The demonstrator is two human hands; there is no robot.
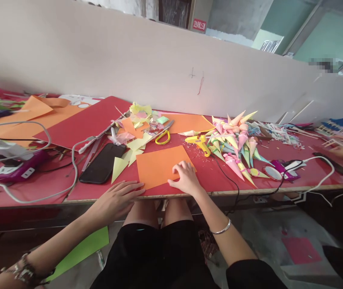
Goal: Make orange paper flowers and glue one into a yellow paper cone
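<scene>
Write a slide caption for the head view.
An orange sheet on a red tabletop, left hand at its near left corner, right hand on its right side, yellow glue gun nearby.

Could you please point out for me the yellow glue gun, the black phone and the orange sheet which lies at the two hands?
Yellow glue gun (201,141): head view, on its body.
Black phone (103,163): head view, middle of its dark face.
Orange sheet (162,165): head view, on its uncovered middle.

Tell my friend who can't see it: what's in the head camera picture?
A person's left hand and right hand touch orange paper on a red table. Nearby are a phone, scissors, a yellow glue gun and paper cones.
</scene>
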